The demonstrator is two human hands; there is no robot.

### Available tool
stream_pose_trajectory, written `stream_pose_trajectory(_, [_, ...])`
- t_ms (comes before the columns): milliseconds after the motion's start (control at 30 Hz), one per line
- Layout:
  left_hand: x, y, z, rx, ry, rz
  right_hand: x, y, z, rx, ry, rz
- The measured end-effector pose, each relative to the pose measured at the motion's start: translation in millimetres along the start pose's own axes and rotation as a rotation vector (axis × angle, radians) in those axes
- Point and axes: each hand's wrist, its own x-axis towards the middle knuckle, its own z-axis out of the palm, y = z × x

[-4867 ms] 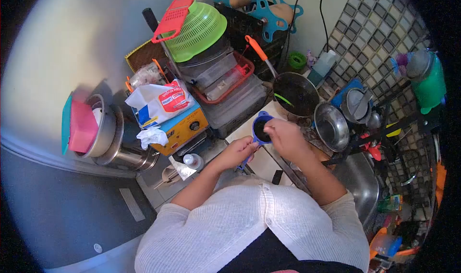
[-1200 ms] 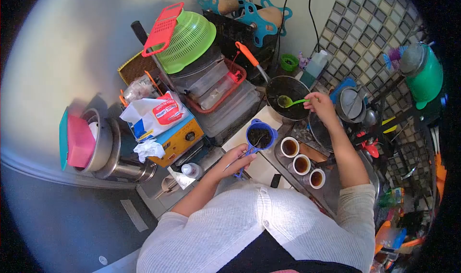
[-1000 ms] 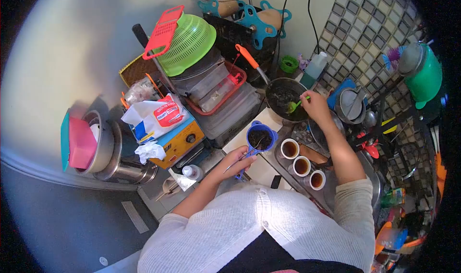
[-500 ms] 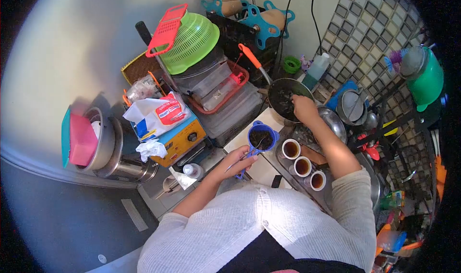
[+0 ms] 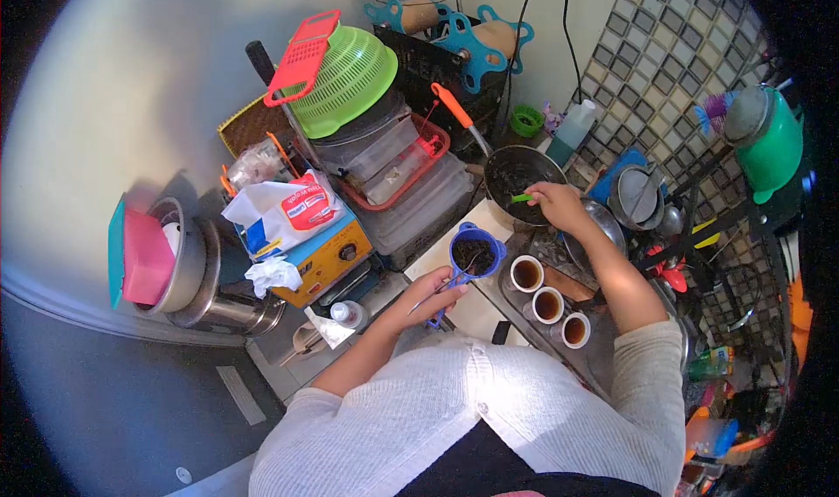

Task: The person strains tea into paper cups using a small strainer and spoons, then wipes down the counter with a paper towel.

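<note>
My left hand is closed round the handle of a blue strainer, which has dark wet leaves and a metal spoon in it. Over the pan, my right hand pinches the handle of a green spoon. The bowl of that spoon cannot be made out against the dark contents. Three white cups of brown liquid stand in a slanting row right of the strainer: one cup, a second and a third.
An orange-handled utensil leans in the pan. Metal bowls stand to the right, above the sink. At left are a yellow-and-blue box with a tissue pack, stacked plastic boxes and a green colander.
The strainer has left the spot between both hands, and the cups have come into view. My right hand took the green spoon and moved it about in the pan. My left hand stays nearly still lately.
</note>
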Motion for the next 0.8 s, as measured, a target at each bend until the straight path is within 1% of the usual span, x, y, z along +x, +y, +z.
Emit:
stream_pose_trajectory(33, [1, -1, 0, -0.001, 0.0, 0.001, -2, 2, -2, -0.002, -0.001, 0.0])
stream_pose_trajectory(100, [2, -5, 0, -0.002, 0.0, 0.003, -6, 6, -6, 0.297, -0.021, 0.144])
stream_pose_trajectory(133, [3, -6, -1, 0.009, -0.003, 0.031, -6, 14, -5, 0.296, -0.021, 0.144])
stream_pose_trajectory(200, [3, -7, 0, 0.018, -0.006, 0.059, -6, 31, 0, 0.478, -0.015, 0.129])
stream_pose_trajectory(233, [3, -6, 0, 0.015, 0.0, 0.064, -6, 37, 2, 0.478, -0.015, 0.129])
stream_pose_trajectory(300, [3, -6, 0, 0.013, 0.006, 0.067, -7, 43, 3, 0.674, 0.009, 0.173])
stream_pose_trajectory(333, [2, -6, 0, 0.015, 0.001, 0.053, -7, 44, 3, 0.676, 0.009, 0.173])
stream_pose_trajectory(400, [1, -4, -1, 0.018, -0.002, 0.039, -6, 45, 1, 0.779, 0.004, 0.24])
stream_pose_trajectory(533, [-2, 2, -1, 0.016, 0.001, 0.021, -9, 37, -8, 0.828, 0.034, 0.238])
stream_pose_trajectory(633, [-4, 7, 0, 0.021, 0.008, 0.018, -11, 29, -20, 0.748, 0.093, 0.262])
stream_pose_trajectory(800, [0, -6, 0, 0.012, 0.012, 0.022, -13, 38, -28, 0.716, 0.112, 0.18])
